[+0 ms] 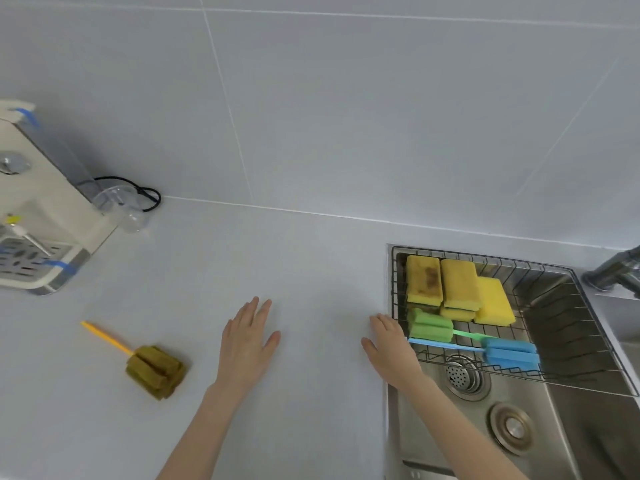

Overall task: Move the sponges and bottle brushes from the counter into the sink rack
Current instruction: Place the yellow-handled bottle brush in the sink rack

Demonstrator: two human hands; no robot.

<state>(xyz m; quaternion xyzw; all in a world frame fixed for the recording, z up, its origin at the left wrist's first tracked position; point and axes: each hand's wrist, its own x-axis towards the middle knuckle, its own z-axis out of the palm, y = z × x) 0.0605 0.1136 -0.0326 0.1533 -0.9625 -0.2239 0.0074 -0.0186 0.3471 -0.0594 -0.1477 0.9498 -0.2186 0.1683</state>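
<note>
I judge the olive bottle brush (152,367), alone on the bench (311,271) left of my flat, empty left hand (246,341), light with a soft head, best pinched at its stiff yellow handle; right hand (388,344) spread, empty.

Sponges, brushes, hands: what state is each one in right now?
Yellow sponges: lying in the sink rack.
Green bottle brush: in the rack.
Blue bottle brush: in the rack.
Olive bottle brush: lying on the counter, not yet moved.
Left hand: open, empty.
Right hand: open, empty, at the rack's edge.
</note>
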